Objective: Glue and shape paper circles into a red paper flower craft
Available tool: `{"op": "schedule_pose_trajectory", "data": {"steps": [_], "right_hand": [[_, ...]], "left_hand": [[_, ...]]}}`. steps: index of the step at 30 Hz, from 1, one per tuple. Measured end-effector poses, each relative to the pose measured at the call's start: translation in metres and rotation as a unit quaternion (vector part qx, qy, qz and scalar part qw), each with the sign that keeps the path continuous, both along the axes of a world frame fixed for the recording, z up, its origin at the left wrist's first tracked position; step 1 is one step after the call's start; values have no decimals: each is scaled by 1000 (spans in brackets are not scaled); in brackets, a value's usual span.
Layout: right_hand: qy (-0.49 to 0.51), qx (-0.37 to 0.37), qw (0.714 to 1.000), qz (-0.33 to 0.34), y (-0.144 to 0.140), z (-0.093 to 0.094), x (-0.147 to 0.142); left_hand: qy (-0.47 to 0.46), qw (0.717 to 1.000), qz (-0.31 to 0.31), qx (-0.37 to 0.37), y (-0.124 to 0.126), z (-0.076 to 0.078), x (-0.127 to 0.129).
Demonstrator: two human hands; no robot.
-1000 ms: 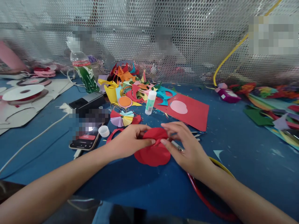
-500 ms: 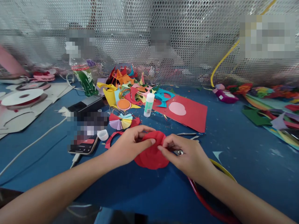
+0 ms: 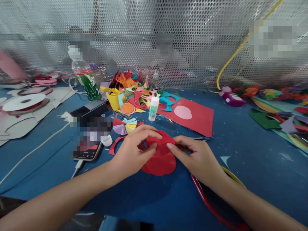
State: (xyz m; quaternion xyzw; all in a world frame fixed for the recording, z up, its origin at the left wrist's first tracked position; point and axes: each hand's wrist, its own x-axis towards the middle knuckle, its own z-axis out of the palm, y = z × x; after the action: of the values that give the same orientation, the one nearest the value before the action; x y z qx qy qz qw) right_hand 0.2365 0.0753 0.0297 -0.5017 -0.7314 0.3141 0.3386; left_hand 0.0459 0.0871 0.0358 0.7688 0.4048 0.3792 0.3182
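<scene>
Left hand (image 3: 132,144): since half a second ago, its index finger has moved forward across the face of the red paper (image 3: 161,163); now index and thumb grip the upper layer, I think to stop it from sliding.
Right hand (image 3: 198,157): it has shifted up along the same layer; thumb in front, index behind, it pinches the right edge, probably to keep this part raised.
Red paper: round lobed layers, between my two hands, on the near side of the glue stick (image 3: 153,109); the lower edge is free of fingers.
Glue stick: upright, capped at the top, within easy reach, as I judge.
Pleated rosette (image 3: 125,126): left of the glue stick and a little nearer.
White cap (image 3: 106,140): left and nearer than the glue stick, against the phone (image 3: 90,155), so my left side is rather tight.
Red card (image 3: 202,121): right of the glue stick, with a pink oval (image 3: 183,112) on it.
Scrap heap (image 3: 131,80): behind the glue stick, to the left.
Blue table (image 3: 168,199): bare surface nearer than the glue stick and the paper; I judge it the best room for moving.
Curved tube (image 3: 204,195): right and nearer than the glue stick, partly under my right forearm, limiting that side.
</scene>
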Motion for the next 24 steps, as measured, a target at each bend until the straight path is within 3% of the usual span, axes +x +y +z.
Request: {"op": "schedule_pose_trajectory", "data": {"steps": [3,15,24], "right_hand": [[-46,52,997,-22,-2,2,0],[-114,202,972,-24,-5,-5,-2],[-143,270,952,-4,-4,-9,-1]], "left_hand": [[26,999,-24,32,-1,-1,0],[39,997,-18,58,-2,-4,2],[44,995,-25,84,-3,-5,4]]}}
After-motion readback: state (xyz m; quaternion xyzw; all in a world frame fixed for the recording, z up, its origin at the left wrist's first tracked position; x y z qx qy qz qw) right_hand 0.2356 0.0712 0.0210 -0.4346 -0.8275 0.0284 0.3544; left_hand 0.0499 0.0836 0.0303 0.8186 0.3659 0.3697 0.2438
